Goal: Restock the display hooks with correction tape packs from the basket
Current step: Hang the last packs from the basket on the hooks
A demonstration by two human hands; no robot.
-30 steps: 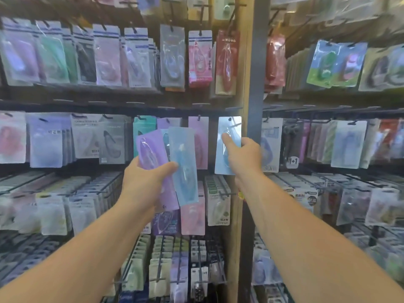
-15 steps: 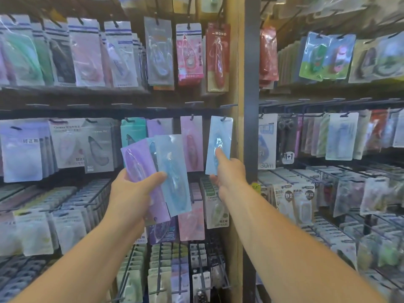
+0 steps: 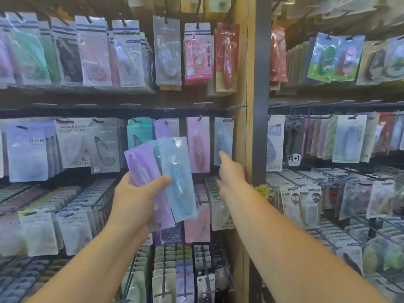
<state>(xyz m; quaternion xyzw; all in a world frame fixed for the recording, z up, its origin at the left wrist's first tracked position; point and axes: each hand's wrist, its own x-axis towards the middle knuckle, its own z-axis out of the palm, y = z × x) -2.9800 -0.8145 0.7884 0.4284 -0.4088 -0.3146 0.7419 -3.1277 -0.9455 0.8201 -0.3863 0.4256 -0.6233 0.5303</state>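
The right hand [image 3: 231,173] has let go of the blue pack [image 3: 224,136], which now hangs on its hook [image 3: 228,120] right of centre. Its fingers are loose, with the index by the pack's lower half. Left of it, the left hand [image 3: 135,200] grips the fanned packs [image 3: 172,178] that are left to hang.

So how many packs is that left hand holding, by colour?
Purple pack: 1
Blue packs: 2, one mostly hidden behind the other
Total: 3 showing in the left hand
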